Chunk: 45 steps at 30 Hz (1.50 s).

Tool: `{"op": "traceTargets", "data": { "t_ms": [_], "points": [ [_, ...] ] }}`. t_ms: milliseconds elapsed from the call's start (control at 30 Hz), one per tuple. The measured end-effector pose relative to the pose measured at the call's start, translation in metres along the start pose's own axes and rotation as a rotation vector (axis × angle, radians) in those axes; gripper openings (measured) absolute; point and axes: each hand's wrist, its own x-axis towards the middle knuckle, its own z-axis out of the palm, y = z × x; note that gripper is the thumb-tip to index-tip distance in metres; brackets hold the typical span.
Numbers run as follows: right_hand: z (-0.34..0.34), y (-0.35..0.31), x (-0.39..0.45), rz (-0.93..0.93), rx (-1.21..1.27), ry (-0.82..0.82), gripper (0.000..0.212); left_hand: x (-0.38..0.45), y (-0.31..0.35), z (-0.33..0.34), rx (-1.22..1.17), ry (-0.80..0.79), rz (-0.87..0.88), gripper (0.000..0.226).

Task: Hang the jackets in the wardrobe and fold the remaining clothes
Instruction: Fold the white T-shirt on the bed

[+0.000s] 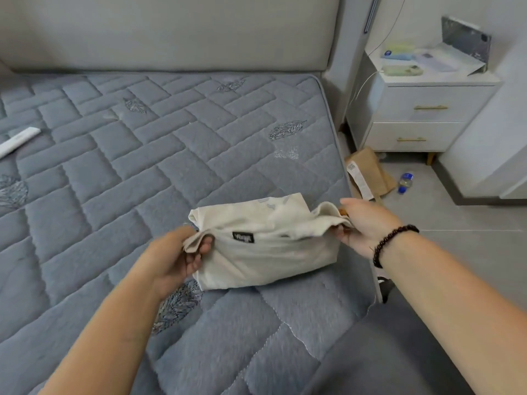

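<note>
A cream folded garment [265,243] with a small black label lies on the grey quilted mattress [142,155] near its right edge. My left hand [178,253] pinches the garment's left edge, fingers curled round the fabric. My right hand [363,225] grips the raised right edge; a dark bead bracelet sits on that wrist. The garment's top flap is lifted between both hands. No jackets or wardrobe show in the head view.
A white flat stick-like object [18,141] lies at the mattress's far left. Right of the bed stands a white nightstand [422,115] with items on top. A brown paper bag [369,173] and a blue-capped bottle [405,182] lie on the floor.
</note>
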Motion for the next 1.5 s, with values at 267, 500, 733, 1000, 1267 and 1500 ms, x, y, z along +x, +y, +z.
{"op": "traceTargets", "data": {
  "t_ms": [267, 500, 733, 1000, 1267, 1500],
  "points": [
    [0.028, 0.003, 0.068, -0.157, -0.286, 0.012, 0.076, 0.05, -0.007, 0.019, 0.346, 0.382, 0.267, 0.075],
    [0.001, 0.081, 0.081, -0.294, -0.588, 0.203, 0.022, 0.042, -0.105, 0.011, 0.46, 0.556, 0.547, 0.036],
    [-0.001, 0.067, 0.094, -0.35, -0.788, 0.29, 0.021, 0.039, -0.096, 0.01, 0.591, 0.69, 0.515, 0.016],
    [0.041, 0.079, 0.084, -1.197, -1.31, 0.053, 0.053, 0.048, -0.084, 0.06, 1.29, 0.205, 1.216, 0.055],
    [0.037, 0.109, 0.114, -0.897, -1.718, -0.132, 0.065, 0.088, -0.103, 0.064, 1.62, 0.25, 0.801, 0.061],
    [0.027, 0.105, 0.13, -0.726, -1.672, -0.004, 0.085, 0.091, -0.1, 0.053, 1.517, 0.412, 0.594, 0.072]
  ]
}}
